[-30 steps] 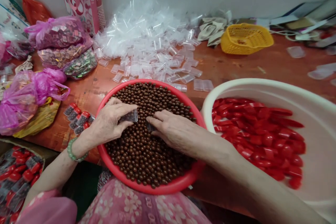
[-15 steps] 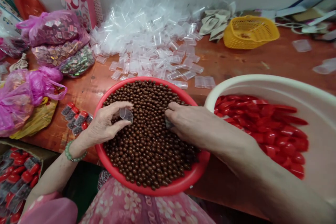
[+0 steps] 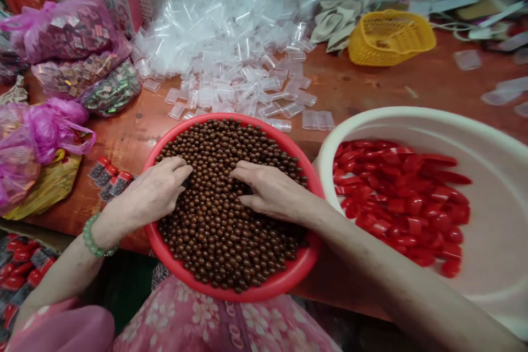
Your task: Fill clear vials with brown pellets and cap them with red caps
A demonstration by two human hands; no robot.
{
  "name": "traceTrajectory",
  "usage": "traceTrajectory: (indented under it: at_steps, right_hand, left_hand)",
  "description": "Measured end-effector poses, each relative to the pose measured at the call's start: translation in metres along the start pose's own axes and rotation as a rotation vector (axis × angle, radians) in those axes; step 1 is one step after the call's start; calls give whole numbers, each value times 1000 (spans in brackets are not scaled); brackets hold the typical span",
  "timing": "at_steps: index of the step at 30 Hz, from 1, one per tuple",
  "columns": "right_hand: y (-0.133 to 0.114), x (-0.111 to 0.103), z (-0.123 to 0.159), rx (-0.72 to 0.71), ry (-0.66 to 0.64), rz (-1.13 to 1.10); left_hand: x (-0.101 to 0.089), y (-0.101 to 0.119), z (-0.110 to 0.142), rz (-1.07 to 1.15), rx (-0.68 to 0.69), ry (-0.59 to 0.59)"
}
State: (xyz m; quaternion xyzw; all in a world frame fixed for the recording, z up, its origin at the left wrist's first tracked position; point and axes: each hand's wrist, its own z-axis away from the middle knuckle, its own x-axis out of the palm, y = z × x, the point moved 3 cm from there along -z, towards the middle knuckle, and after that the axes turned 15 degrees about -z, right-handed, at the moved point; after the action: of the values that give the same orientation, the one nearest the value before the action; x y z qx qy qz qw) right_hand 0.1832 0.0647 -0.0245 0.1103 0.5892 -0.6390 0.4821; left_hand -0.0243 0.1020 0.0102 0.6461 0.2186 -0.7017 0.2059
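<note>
A red basin (image 3: 307,264) in front of me is heaped with small, glossy brown balls (image 3: 223,220). My left hand (image 3: 159,190) is over the basin's left side, knuckles up and fingers curled together. A small dark, see-through edge of a clear plastic container (image 3: 187,181) shows at its fingertips; the hand hides most of it. To the right, my right hand (image 3: 272,192) reaches in with its thumb and fingers apart, their tips at the balls. Brown balls show in the gap, and I see nothing held there. A green bead bracelet (image 3: 89,236) is on my left wrist.
A white tub (image 3: 490,187) with red caps (image 3: 412,203) stands right. Clear containers (image 3: 231,60) are piled behind the basin. Filled red-capped containers (image 3: 109,176) lie left, near pink plastic bags (image 3: 78,38). A yellow basket (image 3: 390,38) sits at the back.
My left hand has turned palm-down, hiding the clear container it held. The right hand has moved slightly left and its fingers have spread; the clear piece beneath them is out of sight. The view shifted slightly.
</note>
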Motion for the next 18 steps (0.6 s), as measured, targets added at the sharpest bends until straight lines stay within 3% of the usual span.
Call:
traceTrajectory:
  at_steps: [4, 8, 11, 15, 18]
  right_hand:
    - [8, -2, 3, -126, 89, -275]
    - [10, -2, 7, -229, 117, -476]
    - [11, -2, 8, -221, 146, -537]
    - [9, -4, 12, -182, 155, -558]
    - [8, -8, 16, -173, 166, -568]
  left_hand:
    - [-6, 10, -4, -240, 132, -125]
    - [-1, 15, -2, -368, 217, -122]
    - [1, 14, -2, -305, 232, -103]
    - [4, 12, -12, -141, 142, -148]
    - [8, 16, -24, -102, 112, -114]
